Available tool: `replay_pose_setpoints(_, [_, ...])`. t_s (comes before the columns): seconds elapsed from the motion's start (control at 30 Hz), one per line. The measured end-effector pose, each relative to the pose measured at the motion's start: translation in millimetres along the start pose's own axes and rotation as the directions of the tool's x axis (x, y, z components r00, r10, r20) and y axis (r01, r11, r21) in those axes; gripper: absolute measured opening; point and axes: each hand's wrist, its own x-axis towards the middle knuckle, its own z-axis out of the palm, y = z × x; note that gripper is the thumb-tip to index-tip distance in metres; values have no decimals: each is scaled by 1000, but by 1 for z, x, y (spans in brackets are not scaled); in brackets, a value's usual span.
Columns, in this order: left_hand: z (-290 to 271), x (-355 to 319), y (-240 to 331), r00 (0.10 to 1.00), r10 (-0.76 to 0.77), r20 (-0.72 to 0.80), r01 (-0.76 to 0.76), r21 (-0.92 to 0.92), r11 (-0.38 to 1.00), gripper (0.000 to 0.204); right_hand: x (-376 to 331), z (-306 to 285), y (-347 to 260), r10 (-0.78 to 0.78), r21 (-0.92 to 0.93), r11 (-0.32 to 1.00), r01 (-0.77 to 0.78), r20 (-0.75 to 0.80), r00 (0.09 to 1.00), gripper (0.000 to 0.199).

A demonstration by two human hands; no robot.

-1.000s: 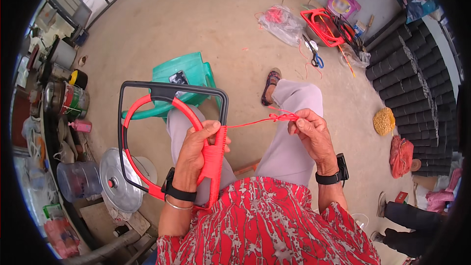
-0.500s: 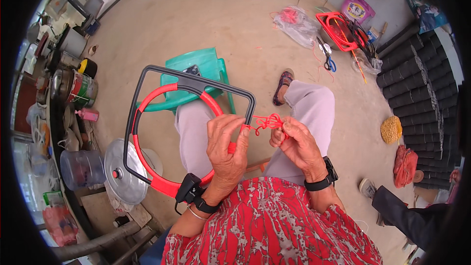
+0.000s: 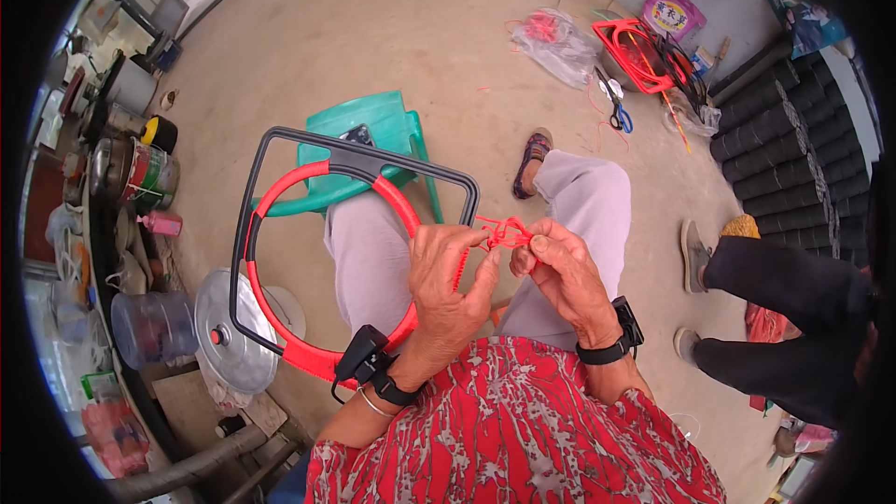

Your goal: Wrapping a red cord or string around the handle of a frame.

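A black frame (image 3: 245, 275), squarish with a round ring inside it, rests over my left thigh. Red cord is wound tightly round much of the ring (image 3: 308, 355). My left hand (image 3: 450, 275) lies over the right side of the frame, and its thumb and forefinger pinch the cord. A small looped bundle of red cord (image 3: 509, 233) hangs between my two hands. On the right end of this bundle, the fingertips of my right hand (image 3: 565, 271) are closed. A strand links the bundle to the frame; its exact path behind my left fingers is hidden.
Ahead stands a green plastic chair (image 3: 355, 117) with a dark object on it. Scissors (image 3: 616, 107), a red frame (image 3: 639, 56) and a plastic bag (image 3: 560, 42) lie ahead right. A silver lid (image 3: 238, 336) is at left. Another person's legs (image 3: 775, 289) are at right.
The cord bundle now sits closer to my left fingers, and its loops look more spread. At the right, the other person has stepped farther into view, with both legs showing.
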Motion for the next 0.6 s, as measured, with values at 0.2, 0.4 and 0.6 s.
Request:
replay_pose_setpoints(0.2, [1, -2, -4, 997, -53, 48, 55, -52, 997, 11, -2, 5, -2, 10, -46, 999, -10, -13, 1000, 17])
replay_pose_setpoints(0.4, [-5, -4, -2, 766, -507, 395, 640, -546, 540, 10, 0, 0, -2, -1, 45, 999, 0, 15, 1000, 16])
replay_pose_setpoints(0.6, [-8, -2, -2, 643, -525, 558, 743, -621, 249, 12, 1, 7, -3, -21, -153, 988, 15, -32, 999, 19])
